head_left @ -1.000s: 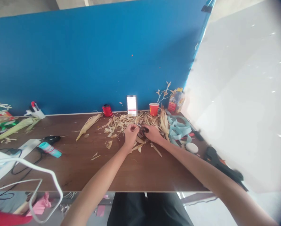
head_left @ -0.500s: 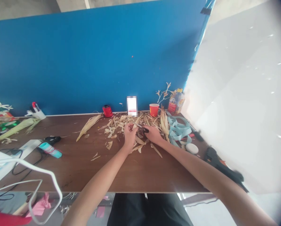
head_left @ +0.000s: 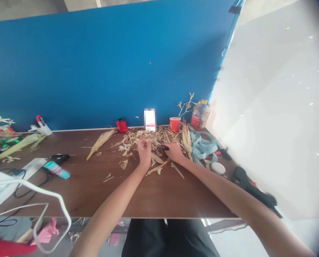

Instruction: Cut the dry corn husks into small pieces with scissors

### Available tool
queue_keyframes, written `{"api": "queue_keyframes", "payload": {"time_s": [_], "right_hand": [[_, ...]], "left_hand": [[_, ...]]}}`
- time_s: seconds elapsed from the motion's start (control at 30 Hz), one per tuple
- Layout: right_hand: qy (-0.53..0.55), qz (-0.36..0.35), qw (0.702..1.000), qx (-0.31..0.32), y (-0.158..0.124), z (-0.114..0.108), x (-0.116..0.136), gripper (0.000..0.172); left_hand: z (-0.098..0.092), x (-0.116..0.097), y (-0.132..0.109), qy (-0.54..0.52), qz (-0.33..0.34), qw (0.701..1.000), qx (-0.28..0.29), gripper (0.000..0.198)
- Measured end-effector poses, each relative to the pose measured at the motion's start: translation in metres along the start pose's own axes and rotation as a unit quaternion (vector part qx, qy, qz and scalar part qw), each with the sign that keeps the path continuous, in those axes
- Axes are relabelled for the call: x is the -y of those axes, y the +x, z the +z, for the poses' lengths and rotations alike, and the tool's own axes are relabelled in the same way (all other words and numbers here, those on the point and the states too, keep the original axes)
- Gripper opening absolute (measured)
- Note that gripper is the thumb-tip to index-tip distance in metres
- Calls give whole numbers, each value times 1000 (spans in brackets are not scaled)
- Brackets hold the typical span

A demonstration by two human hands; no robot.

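Note:
My left hand [head_left: 144, 154] is over the pile of dry corn husk scraps [head_left: 134, 137], fingers pinched together. A small pale piece of corn husk [head_left: 149, 140] shows at its fingertips, mostly hidden by them. Just to the right, my right hand [head_left: 174, 152] is closed around the black handles of a pair of scissors [head_left: 165, 147]. Their blades point left toward my left hand and are hard to make out against the scraps. Loose husk strips [head_left: 159, 166] lie below and between both hands.
Behind the scraps stand a red container [head_left: 122, 126], a blurred white screen [head_left: 149, 120], a red paper cup [head_left: 175, 125] and a bottle [head_left: 200, 116]. Blue-green ribbon [head_left: 203, 144] and a glue gun [head_left: 251, 187] lie right. A whole husk [head_left: 102, 144] and a power strip [head_left: 28, 175] lie left.
My left hand has drawn slightly left, away from the scissors. The husk strip that stood up between the hands no longer shows there. My right hand has hardly moved.

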State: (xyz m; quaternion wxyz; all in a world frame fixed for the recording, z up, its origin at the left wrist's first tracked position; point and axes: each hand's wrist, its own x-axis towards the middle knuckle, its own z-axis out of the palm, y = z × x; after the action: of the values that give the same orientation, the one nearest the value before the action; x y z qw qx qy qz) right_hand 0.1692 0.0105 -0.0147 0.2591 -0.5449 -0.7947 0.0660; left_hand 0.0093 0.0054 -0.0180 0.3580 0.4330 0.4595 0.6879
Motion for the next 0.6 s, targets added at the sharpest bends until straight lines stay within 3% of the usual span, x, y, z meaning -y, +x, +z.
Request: {"api": "queue_keyframes", "payload": {"time_s": [0.37, 0.6], "right_hand": [[-7, -14, 1000, 8, 1, -6, -2, 34], [22, 14, 999, -26, 1, -7, -2, 29]], "left_hand": [[-4, 1, 4, -1, 36, 999, -19, 39], [-2, -3, 2, 11, 19, 999, 23, 32]]}}
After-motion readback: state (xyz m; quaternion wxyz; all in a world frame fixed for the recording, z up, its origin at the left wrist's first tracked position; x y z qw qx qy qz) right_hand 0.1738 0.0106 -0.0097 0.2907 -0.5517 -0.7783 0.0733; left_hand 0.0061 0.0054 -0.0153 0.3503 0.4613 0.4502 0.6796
